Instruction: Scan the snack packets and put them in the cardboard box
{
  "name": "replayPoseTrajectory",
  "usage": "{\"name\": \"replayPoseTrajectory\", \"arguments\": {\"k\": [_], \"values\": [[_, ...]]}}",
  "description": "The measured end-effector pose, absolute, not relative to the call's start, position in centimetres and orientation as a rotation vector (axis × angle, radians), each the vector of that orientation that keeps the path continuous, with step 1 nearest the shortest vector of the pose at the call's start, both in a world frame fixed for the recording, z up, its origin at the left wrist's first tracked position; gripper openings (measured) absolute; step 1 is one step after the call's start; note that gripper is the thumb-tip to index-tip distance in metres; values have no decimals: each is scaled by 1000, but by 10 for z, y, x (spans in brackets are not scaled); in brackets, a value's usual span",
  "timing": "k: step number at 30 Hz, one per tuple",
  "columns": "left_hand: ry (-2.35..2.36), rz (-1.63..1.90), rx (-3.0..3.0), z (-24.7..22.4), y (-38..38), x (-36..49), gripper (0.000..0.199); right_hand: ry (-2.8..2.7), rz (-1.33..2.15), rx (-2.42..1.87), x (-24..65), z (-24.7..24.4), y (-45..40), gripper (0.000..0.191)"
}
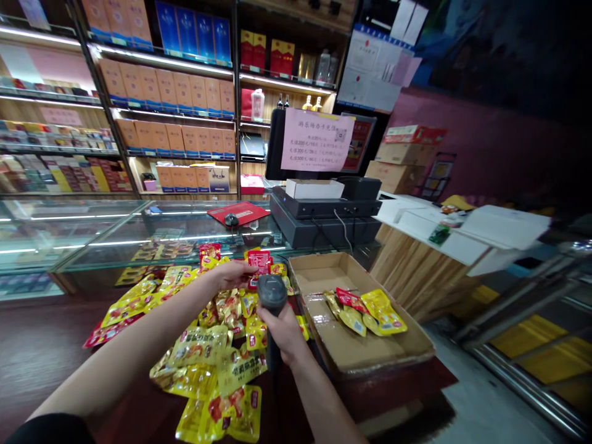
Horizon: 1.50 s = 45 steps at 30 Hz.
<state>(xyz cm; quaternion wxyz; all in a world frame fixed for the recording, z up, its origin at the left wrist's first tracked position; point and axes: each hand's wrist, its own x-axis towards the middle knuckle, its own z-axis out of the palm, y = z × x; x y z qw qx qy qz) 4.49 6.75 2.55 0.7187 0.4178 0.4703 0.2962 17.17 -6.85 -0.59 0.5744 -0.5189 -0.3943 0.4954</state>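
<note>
My right hand point(287, 330) is wrapped round the grip of a black barcode scanner point(272, 292), its head pointing away from me. Just beyond the scanner, my left hand point(235, 273) pinches a small red snack packet point(259, 261) by its left side. Both hands are over a heap of yellow snack packets point(198, 345) spread across the dark red counter. Right of the heap, a shallow cardboard box point(324, 324) holds several yellow and red packets point(382, 311). Part of the heap is hidden by my left forearm and the scanner.
Behind the heap stands a glass display counter point(115, 237) with a red mouse pad point(247, 211) and a mouse point(231, 219). A monitor point(276, 145) with a pink notice rests on a cash drawer point(324, 229). Shelves of boxed goods point(166, 89) line the back; cartons point(395, 176) are stacked right.
</note>
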Motion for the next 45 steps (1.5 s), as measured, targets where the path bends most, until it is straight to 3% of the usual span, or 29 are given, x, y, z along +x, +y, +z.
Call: {"name": "replayPoseTrajectory", "arguments": {"k": [4,8,12,19,27,37,45], "values": [[952,567,905,34,52,47,10,-886,1054,-1112,189,10,-68,37],[774,452,878,50,34,60,25,-743,1278,-993,207,23,-69,46],[654,350,839,70,23,85,46,-638,1228,-1010,230,31,-75,39],[500,204,885,84,18,164,65,-622,974,-966,291,47,-98,38],[688,178,1035,76,15,216,87,-524,744,-1100,331,44,-115,35],[779,304,986,64,33,125,74,-670,1079,-971,264,41,-97,36],[992,483,1015,42,28,43,67,-712,1332,-953,212,10,-68,40]]}}
